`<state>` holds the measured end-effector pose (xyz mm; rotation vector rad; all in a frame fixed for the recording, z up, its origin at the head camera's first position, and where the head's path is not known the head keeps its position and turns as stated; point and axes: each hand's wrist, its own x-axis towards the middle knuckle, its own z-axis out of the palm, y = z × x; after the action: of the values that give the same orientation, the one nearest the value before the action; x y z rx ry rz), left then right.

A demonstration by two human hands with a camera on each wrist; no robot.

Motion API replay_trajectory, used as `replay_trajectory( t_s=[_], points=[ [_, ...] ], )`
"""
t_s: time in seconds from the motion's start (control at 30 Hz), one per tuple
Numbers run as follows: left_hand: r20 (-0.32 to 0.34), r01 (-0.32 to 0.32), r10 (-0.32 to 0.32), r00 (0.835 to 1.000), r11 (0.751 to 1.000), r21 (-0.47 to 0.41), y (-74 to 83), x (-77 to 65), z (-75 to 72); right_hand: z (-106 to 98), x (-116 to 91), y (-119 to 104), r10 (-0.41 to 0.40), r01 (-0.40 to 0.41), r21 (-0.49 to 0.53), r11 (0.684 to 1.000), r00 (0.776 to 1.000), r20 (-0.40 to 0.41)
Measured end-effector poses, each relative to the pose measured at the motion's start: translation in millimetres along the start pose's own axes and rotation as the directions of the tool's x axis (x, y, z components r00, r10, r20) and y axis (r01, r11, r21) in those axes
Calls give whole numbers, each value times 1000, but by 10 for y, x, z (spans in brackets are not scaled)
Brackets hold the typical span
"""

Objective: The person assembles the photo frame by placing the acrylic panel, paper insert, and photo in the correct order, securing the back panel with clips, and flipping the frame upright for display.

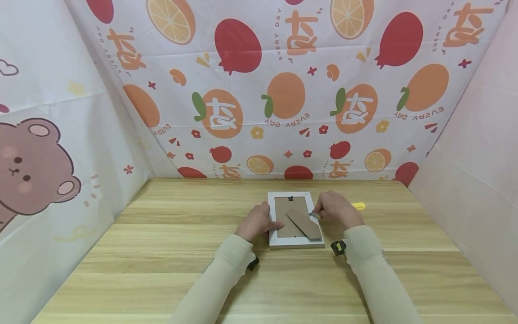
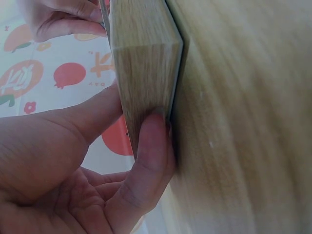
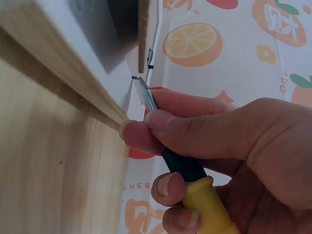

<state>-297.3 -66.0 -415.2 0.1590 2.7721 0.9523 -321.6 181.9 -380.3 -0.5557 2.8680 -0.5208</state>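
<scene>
A picture frame [image 1: 296, 241] lies face down on the table, showing its brown backing with a slanted stand flap [image 1: 304, 222]. My left hand [image 1: 257, 221] grips its left side; the thumb rests over the back and the fingers curl at the wood-grain side edge [image 2: 148, 73]. In my right hand [image 1: 335, 209] is a screwdriver with a yellow handle [image 3: 207, 207], black collar and metal shaft [image 3: 145, 92]. My thumb and forefinger pinch the shaft. Its tip is at the frame's right inner edge, close to a small metal tab [image 3: 150, 57]; contact is hard to tell.
The wooden table [image 1: 182, 252] reaches back to a fruit-printed cloth [image 1: 251, 130]. Cloth walls also stand on the left, with a bear print [image 1: 32, 166], and on the right [image 1: 469, 180]. A small black wrist device [image 1: 338, 247] sits by the right sleeve.
</scene>
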Motion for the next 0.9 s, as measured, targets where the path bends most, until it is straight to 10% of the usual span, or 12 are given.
replay_trajectory(
  t_s=[0.9],
  points=[
    [-10, -12, 12, 1000, 1000, -11, -8, -7, 6, -10, 66, -97, 3, -5, -108, 994, 1000, -13]
  ],
)
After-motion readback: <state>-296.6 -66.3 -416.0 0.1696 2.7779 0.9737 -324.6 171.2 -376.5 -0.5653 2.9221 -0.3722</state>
